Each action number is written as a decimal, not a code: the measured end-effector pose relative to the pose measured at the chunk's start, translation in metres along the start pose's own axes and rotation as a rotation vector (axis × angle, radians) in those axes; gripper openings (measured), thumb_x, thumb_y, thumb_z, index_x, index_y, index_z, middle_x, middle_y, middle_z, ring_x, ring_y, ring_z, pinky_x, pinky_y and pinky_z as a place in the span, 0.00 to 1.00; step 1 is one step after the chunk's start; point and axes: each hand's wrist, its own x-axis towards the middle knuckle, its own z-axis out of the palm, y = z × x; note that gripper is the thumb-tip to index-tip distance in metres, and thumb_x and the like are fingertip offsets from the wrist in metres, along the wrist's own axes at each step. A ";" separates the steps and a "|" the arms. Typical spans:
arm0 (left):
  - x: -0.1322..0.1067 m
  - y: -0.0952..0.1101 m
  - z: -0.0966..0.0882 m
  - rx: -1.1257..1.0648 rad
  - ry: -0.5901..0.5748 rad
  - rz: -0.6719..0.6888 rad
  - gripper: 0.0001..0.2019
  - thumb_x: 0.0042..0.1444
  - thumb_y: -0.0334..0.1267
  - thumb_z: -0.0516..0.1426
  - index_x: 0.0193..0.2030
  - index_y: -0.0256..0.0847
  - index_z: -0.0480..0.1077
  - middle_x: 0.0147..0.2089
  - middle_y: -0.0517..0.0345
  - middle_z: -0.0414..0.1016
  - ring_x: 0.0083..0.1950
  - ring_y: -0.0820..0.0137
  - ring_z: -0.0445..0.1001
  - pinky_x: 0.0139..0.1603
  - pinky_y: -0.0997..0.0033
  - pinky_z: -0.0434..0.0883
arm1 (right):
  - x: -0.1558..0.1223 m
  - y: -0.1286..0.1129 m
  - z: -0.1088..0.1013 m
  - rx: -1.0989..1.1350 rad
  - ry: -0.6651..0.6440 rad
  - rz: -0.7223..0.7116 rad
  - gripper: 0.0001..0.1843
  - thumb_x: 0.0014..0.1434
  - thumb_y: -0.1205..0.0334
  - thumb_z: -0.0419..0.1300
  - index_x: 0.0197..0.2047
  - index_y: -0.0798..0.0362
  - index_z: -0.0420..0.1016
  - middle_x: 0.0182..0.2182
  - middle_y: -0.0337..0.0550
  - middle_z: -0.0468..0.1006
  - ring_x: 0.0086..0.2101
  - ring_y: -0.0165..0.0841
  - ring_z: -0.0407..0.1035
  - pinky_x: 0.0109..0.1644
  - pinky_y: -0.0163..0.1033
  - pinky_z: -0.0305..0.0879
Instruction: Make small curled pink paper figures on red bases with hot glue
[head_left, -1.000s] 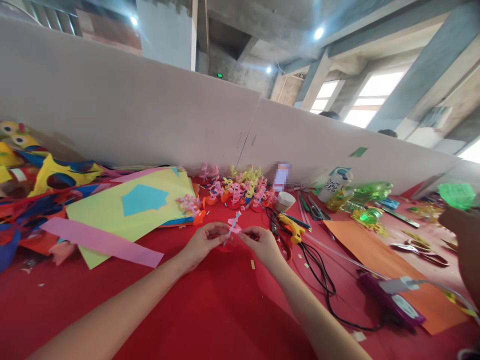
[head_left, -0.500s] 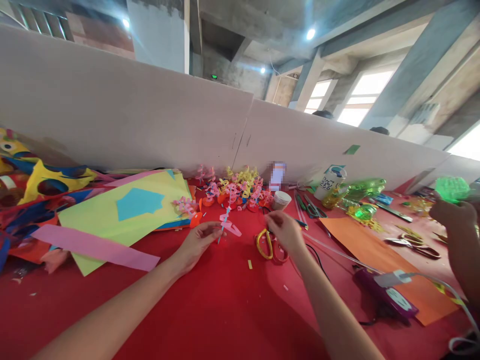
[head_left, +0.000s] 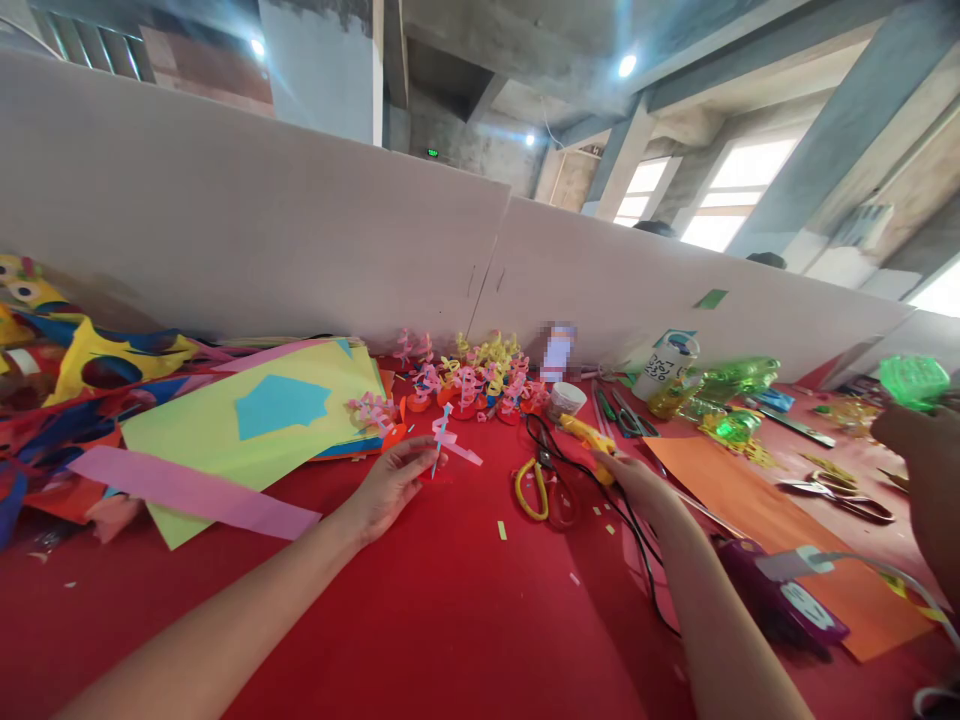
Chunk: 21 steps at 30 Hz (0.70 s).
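Between the thumb and fingers of my left hand [head_left: 394, 480] is a thin light-blue stick, held near its lower end. A pink paper strip [head_left: 459, 450] curls around the stick and trails to the right. My right hand [head_left: 634, 480] grips the handle end of a yellow glue gun [head_left: 581, 430], its nozzle pointing to the upper left. A black cord runs beside the gun. Left of my right hand lie scissors [head_left: 532, 490] with yellow and red handles. Behind my left hand stand several pink and yellow paper curls [head_left: 480, 375] on orange-red bases.
At left, yellow-green paper sheets [head_left: 187, 430] carry a blue piece and a pink strip. At right are an orange sheet [head_left: 712, 475], a purple power strip [head_left: 780, 600], green-handled scissors [head_left: 626, 415] and a paper cup [head_left: 568, 399]. Another person's hand [head_left: 911, 440] holds a green bottle piece.
My right hand has moved right and down from behind the scissors, and the yellow glue gun now shows in its grip. The left hand, with the stick and strip, has shifted slightly left and up.
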 end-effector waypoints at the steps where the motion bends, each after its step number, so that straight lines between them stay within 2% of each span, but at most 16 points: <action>1: 0.001 0.000 0.000 -0.022 -0.001 0.001 0.11 0.42 0.32 0.67 0.34 0.40 0.75 0.30 0.60 0.79 0.32 0.74 0.74 0.28 0.79 0.63 | -0.002 -0.006 -0.001 0.060 -0.004 0.021 0.18 0.44 0.44 0.61 0.17 0.50 0.68 0.13 0.40 0.69 0.17 0.32 0.63 0.18 0.37 0.59; 5: 0.004 0.000 -0.001 -0.135 -0.018 0.019 0.12 0.37 0.30 0.68 0.32 0.39 0.76 0.29 0.60 0.79 0.33 0.74 0.75 0.32 0.79 0.67 | -0.015 -0.041 0.005 0.461 -0.042 0.037 0.14 0.39 0.51 0.67 0.24 0.51 0.70 0.22 0.42 0.73 0.23 0.31 0.66 0.22 0.35 0.62; 7: 0.005 0.002 -0.002 -0.164 -0.010 0.019 0.12 0.37 0.30 0.69 0.32 0.39 0.76 0.29 0.60 0.79 0.33 0.75 0.75 0.32 0.80 0.67 | -0.024 -0.059 0.017 0.552 -0.044 0.017 0.16 0.38 0.53 0.69 0.28 0.51 0.70 0.22 0.38 0.70 0.22 0.28 0.63 0.22 0.32 0.61; 9: 0.006 0.003 -0.002 -0.166 -0.003 0.018 0.11 0.38 0.30 0.68 0.32 0.39 0.76 0.29 0.60 0.78 0.33 0.74 0.75 0.31 0.80 0.67 | -0.034 -0.075 0.034 0.564 -0.089 0.005 0.19 0.42 0.49 0.67 0.32 0.52 0.70 0.21 0.36 0.68 0.21 0.27 0.61 0.22 0.31 0.59; 12: 0.006 0.006 -0.002 -0.159 -0.001 0.023 0.10 0.39 0.30 0.68 0.31 0.39 0.76 0.28 0.60 0.78 0.32 0.75 0.75 0.30 0.79 0.66 | -0.051 -0.092 0.059 0.481 -0.218 -0.072 0.21 0.45 0.46 0.64 0.35 0.54 0.70 0.24 0.37 0.70 0.20 0.25 0.57 0.22 0.32 0.56; 16: 0.006 0.006 0.000 -0.186 0.000 0.039 0.11 0.38 0.29 0.68 0.30 0.40 0.76 0.28 0.61 0.78 0.31 0.76 0.75 0.31 0.79 0.67 | -0.070 -0.103 0.082 0.167 -0.375 -0.184 0.18 0.51 0.46 0.59 0.34 0.54 0.73 0.23 0.38 0.69 0.21 0.27 0.58 0.23 0.33 0.55; 18: 0.007 0.006 0.000 -0.193 0.013 0.050 0.10 0.38 0.29 0.68 0.30 0.40 0.76 0.28 0.62 0.78 0.32 0.76 0.75 0.33 0.79 0.68 | -0.077 -0.105 0.088 0.025 -0.379 -0.265 0.16 0.53 0.48 0.57 0.36 0.52 0.73 0.24 0.39 0.71 0.24 0.31 0.63 0.27 0.35 0.58; 21: 0.008 0.005 0.001 -0.184 0.033 0.064 0.10 0.38 0.30 0.68 0.30 0.39 0.76 0.28 0.62 0.78 0.32 0.76 0.75 0.33 0.80 0.68 | -0.082 -0.106 0.093 -0.116 -0.307 -0.351 0.16 0.55 0.49 0.55 0.38 0.52 0.73 0.29 0.43 0.75 0.30 0.37 0.67 0.34 0.38 0.61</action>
